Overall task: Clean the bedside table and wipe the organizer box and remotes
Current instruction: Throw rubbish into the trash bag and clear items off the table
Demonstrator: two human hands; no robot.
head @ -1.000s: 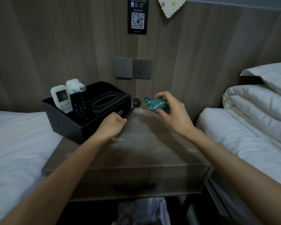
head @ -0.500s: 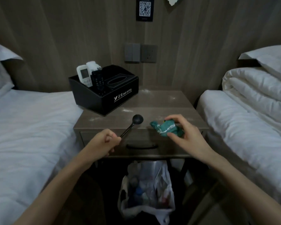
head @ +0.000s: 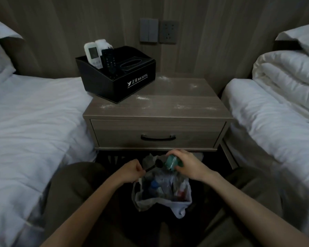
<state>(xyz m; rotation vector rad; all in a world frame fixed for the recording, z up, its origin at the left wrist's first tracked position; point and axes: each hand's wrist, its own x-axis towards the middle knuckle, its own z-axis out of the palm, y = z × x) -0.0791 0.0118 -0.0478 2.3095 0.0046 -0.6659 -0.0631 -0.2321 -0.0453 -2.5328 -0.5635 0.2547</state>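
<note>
Hands held low and close together, not touching, over a white bin bag (head: 181, 209) full of rubbish on the floor between my knees. My left hand (head: 130, 171) is closed around the handle of a small black spoon (head: 158, 163), its round bowl pointing toward my right hand (head: 187, 165), which grips a crumpled teal wrapper (head: 171, 162) just beside it. Above and beyond stands the bedside table (head: 177, 111), its drawer (head: 157, 129) shut and its wooden top streaked with white dust (head: 143, 98). On its back left corner sits the black organizer box (head: 114, 82), printed HOTEL, turned at an angle. A white remote (head: 93, 55) and a black remote (head: 110, 62) stand upright in its left compartment, with a white plug adapter (head: 103, 43) behind them. White-sheeted beds flank the table, the left bed (head: 34, 113) and the right bed (head: 275, 107).
</note>
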